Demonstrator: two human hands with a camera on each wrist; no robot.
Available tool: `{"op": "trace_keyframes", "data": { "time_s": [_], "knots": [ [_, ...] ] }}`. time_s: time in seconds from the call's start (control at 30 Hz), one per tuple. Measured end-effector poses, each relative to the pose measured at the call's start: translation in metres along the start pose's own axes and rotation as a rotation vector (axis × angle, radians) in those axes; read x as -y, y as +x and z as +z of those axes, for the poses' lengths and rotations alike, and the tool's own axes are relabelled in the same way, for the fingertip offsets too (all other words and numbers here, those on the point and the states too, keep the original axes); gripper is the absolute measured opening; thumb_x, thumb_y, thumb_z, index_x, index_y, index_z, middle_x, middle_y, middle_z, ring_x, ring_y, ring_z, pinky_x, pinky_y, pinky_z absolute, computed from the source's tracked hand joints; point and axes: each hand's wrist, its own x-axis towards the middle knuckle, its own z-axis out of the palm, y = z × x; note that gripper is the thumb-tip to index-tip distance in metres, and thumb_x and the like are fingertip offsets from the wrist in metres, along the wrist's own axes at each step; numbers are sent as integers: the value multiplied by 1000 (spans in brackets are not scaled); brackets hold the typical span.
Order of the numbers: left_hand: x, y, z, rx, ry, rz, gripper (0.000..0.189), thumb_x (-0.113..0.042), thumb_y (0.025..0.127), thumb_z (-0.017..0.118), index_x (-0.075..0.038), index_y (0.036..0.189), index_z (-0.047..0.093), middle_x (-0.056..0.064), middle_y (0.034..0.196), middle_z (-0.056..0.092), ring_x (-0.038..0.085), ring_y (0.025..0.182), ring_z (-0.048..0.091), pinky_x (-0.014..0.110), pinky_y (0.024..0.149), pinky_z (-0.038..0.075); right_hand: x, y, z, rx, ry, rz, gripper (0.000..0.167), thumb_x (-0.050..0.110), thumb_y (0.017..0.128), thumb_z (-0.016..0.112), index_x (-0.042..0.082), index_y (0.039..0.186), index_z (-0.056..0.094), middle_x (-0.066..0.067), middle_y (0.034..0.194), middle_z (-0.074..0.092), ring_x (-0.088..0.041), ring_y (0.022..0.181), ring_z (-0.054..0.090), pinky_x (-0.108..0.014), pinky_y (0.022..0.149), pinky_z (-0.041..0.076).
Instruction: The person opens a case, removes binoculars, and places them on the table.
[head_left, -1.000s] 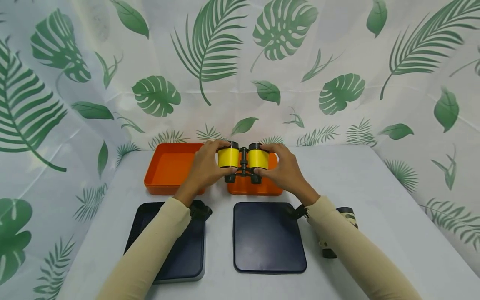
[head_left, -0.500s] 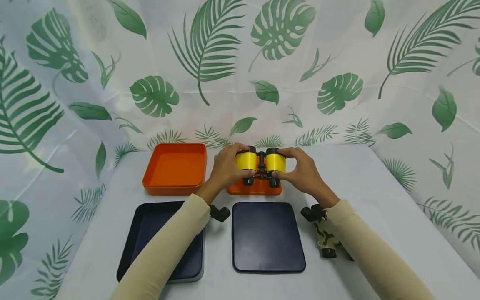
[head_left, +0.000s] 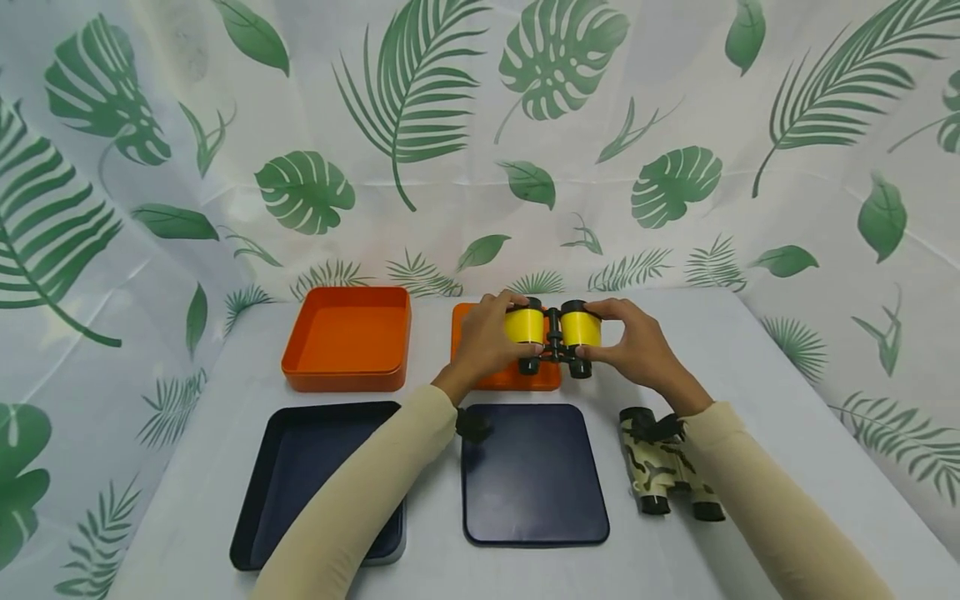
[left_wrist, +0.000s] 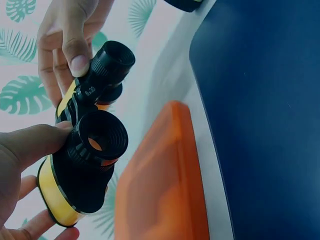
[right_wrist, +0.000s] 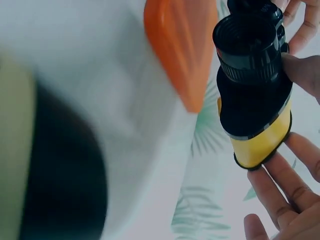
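Note:
A pair of yellow and black binoculars (head_left: 581,328) hangs above the right part of an orange lid (head_left: 516,380). My left hand (head_left: 486,340) grips its left barrel and my right hand (head_left: 639,346) its right barrel. In the left wrist view, the left thumb presses beside an eyepiece of the binoculars (left_wrist: 82,172), while the fingers curl under the yellow barrel. The right wrist view has the right hand (right_wrist: 295,200) with its fingertips along the far end of the binoculars (right_wrist: 252,107) and its thumb near the eyepiece.
An orange box (head_left: 347,333) stands at the back left. In front lie a dark blue box (head_left: 322,446), partly behind the left sleeve, and a flat dark blue lid (head_left: 534,492). Camouflage binoculars (head_left: 651,462) lie on the table at right, partly behind the right wrist.
Both hands have carried the yellow binoculars to the right and slightly lower, from above the left of the orange lid to its right edge. The orange box and camouflage binoculars have become more visible.

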Motion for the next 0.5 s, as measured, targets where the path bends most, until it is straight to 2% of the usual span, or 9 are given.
{"op": "trace_keyframes", "data": {
  "time_s": [0.27, 0.5],
  "knots": [
    [-13, 9, 23, 38, 5, -28, 69, -42, 83, 93, -26, 141, 60, 3, 138, 64, 25, 121, 59, 51, 114, 41, -24, -3, -14, 45, 4, 29, 74, 32, 89, 88, 7, 150, 55, -18, 149, 58, -41, 139, 52, -67, 118, 39],
    [-24, 17, 41, 69, 21, -46, 67, -44, 84, 91, -26, 140, 59, 4, 138, 63, 26, 119, 61, 51, 115, 41, -42, -7, -24, 72, -14, 73, 75, 34, 90, 88, 8, 151, 53, -19, 150, 58, -42, 142, 51, -69, 118, 37]
  ]
}}
